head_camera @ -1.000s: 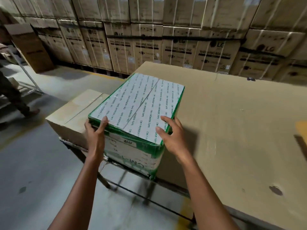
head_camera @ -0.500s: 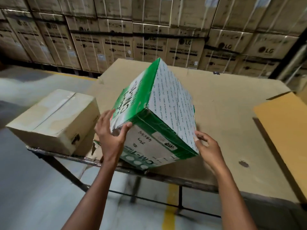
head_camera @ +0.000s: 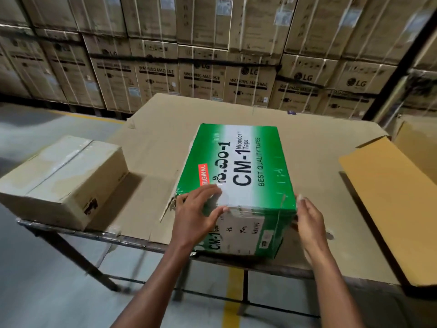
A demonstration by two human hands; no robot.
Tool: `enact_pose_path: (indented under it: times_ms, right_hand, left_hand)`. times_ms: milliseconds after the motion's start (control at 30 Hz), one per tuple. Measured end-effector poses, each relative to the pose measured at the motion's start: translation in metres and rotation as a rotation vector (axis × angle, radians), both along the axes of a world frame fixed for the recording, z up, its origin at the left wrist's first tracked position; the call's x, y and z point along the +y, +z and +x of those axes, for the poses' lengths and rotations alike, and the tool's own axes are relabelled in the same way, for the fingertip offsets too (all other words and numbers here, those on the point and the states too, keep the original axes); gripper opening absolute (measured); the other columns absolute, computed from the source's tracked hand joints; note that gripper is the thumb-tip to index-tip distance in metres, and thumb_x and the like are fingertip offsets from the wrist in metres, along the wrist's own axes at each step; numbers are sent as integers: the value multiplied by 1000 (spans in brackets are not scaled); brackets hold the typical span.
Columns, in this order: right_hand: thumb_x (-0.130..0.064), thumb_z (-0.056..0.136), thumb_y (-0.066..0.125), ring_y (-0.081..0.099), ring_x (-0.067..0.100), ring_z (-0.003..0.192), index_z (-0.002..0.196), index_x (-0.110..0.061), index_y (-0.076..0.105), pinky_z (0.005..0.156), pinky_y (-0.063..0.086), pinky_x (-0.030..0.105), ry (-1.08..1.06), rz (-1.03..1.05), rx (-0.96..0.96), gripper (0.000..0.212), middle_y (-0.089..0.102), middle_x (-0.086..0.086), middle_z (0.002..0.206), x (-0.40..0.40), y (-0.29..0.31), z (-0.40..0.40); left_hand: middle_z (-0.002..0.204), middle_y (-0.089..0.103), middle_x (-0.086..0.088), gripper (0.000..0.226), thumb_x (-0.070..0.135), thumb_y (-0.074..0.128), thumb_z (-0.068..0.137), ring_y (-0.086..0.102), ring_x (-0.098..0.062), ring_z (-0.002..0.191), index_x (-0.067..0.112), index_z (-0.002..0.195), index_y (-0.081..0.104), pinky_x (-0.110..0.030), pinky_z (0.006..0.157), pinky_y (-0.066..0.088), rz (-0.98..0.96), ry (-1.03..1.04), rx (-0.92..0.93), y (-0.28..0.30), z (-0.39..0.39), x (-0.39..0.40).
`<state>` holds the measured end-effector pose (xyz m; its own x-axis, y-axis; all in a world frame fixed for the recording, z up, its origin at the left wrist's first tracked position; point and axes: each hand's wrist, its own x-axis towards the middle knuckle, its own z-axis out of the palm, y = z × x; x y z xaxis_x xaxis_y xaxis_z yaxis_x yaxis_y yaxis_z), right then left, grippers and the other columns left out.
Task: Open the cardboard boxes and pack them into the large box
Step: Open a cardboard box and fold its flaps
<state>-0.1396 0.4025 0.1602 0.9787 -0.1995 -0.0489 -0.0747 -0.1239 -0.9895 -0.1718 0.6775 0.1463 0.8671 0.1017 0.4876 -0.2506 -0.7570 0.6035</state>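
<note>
A green and white box printed "CM-1 Wonder Tape" lies flat near the front edge of the cardboard-covered table, its green printed face up. My left hand grips its near left top corner, fingers over the edge. My right hand presses against its near right side. A plain brown taped box sits shut at the table's left end. At the far right the orange-brown flap of a large open box sticks out over the table.
A wall of stacked washing machine cartons stands behind the table. The table's metal frame and legs show below the front edge. Grey floor with a yellow line lies underneath. A dark rack post rises at the right.
The green box was lifted from beside the brown box, tipped over in both hands, and now lies flat further right with its printed green face up.
</note>
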Motion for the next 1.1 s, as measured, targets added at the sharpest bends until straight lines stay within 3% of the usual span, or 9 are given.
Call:
enact_pose_path:
  times_ms: [133,233,300,433,533,633,767,867,1100]
  right_hand:
    - [-85,81,48,57,13,126,139,-40,58,107,43,43,41,55,-24,74,62,-12,139,-17,8,-3]
    - [-71,85,60,54,13,127,144,-40,52,109,41,46,47,58,-5,67,57,-11,144,-21,9,-3]
    - [-64,87,58,51,12,125,147,-38,49,108,40,48,94,87,38,65,57,-15,140,-18,6,-6]
    - [-72,86,59,43,15,134,150,-43,45,108,36,56,142,211,127,72,50,-18,148,-9,-2,-14]
    - [-70,84,58,43,16,138,145,-42,51,115,32,58,134,206,85,67,52,-16,149,-9,-2,-12]
    - [-65,90,58,40,10,140,146,-39,52,119,28,56,138,207,70,62,51,-17,151,-15,-3,-10]
    - [-78,81,58,48,23,139,136,-43,60,116,31,60,77,275,142,66,61,-7,143,-31,-13,-3]
    - [-59,98,47,63,35,119,127,-30,64,105,44,60,11,402,219,45,74,12,120,-42,-21,0]
    - [-74,79,57,53,45,130,150,-17,43,112,35,65,-216,627,405,93,53,25,145,-55,-75,-1]
  left_hand:
    - [129,65,17,33,38,76,87,59,-8,121,31,119,71,-46,105,40,-136,-25,-143,4,-2,-14]
    - [132,60,4,32,31,64,94,49,-13,127,24,124,67,-50,108,39,-422,313,-288,6,-10,-4]
    - [145,50,4,45,52,49,98,42,-15,136,31,137,57,-54,114,34,-653,447,-119,-3,-10,15]
    - [156,43,14,82,89,25,83,39,-8,143,42,148,45,-55,121,19,-1026,149,347,-19,-11,30]
    - [111,74,21,61,67,21,98,68,5,101,31,124,63,-27,87,51,-1050,48,348,-12,-18,6]
    - [92,79,12,49,42,20,109,73,-1,80,23,114,64,-15,62,54,-1108,31,265,-3,-18,-12]
    - [122,72,-7,53,52,40,103,70,-17,107,13,132,61,-22,79,56,-997,-60,171,7,-10,-15]
    - [151,52,-2,64,59,55,94,47,-27,141,26,149,48,-55,113,41,-725,-166,135,20,1,-17]
    - [156,41,18,67,60,58,88,40,-15,135,47,151,38,-53,109,38,-84,-193,45,50,20,-60]
